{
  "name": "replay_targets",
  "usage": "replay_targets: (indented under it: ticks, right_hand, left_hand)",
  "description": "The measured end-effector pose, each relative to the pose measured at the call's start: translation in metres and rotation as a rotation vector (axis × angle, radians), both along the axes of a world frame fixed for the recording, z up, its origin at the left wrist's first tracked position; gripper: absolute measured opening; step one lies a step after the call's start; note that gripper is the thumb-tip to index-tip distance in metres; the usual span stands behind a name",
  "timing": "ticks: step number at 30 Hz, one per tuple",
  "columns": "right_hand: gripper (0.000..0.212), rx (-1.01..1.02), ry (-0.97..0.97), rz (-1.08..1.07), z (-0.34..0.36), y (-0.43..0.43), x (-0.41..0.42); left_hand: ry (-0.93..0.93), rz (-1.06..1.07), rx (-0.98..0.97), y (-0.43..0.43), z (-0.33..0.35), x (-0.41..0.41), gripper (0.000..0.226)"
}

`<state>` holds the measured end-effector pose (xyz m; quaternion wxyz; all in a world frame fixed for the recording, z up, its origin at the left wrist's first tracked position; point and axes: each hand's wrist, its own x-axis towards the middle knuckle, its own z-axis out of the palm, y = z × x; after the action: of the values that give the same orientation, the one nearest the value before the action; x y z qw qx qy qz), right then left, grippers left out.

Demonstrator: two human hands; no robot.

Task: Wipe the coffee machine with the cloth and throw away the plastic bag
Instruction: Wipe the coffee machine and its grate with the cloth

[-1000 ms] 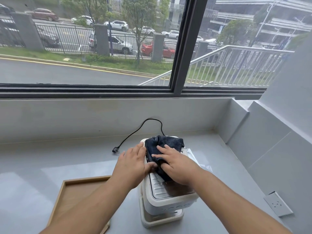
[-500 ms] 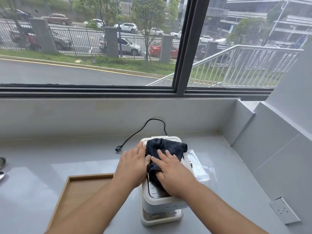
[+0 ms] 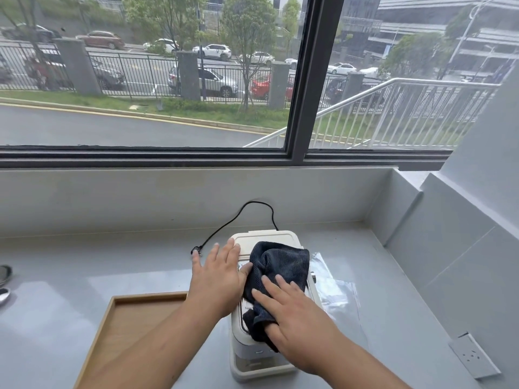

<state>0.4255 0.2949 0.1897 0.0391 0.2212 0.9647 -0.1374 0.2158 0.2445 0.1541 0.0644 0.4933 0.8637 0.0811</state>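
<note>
Grey counter (image 3: 84, 265) under the window held the coffee machine (image 3: 266, 357) at six o'clock. My left hand (image 3: 219, 282) lay flat, steadying it; my right hand (image 3: 292, 313) pressed the cloth (image 3: 280, 265) flat, mid-wipe, nearer me than before. Next, the plastic bag (image 3: 334, 293), at three o'clock.

A single head-worn wide-angle view looks forward and down from just above the near edge of the grey table (image 3: 84, 276), close over the forearms. It faces the far window (image 3: 300, 80), taking in the street beyond and the right-hand wall.
</note>
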Motion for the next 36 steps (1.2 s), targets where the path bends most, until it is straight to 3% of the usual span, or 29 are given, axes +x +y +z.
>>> replay_targets:
  ticks: [12,27,36]
  right_hand:
    - [0.069,0.03,-0.048,-0.068,0.001,0.022,0.006]
    - [0.062,0.053,0.013,-0.209,0.002,0.08,-0.08]
    - [0.063,0.034,0.007,-0.1,0.001,0.072,-0.104]
  left_hand:
    - [-0.064,-0.014,0.066,-0.004,0.002,-0.002,0.056]
    - [-0.112,-0.016,0.126,-0.004,-0.004,-0.008,0.053]
    - [-0.119,0.006,0.115,-0.005,-0.006,-0.008,0.055]
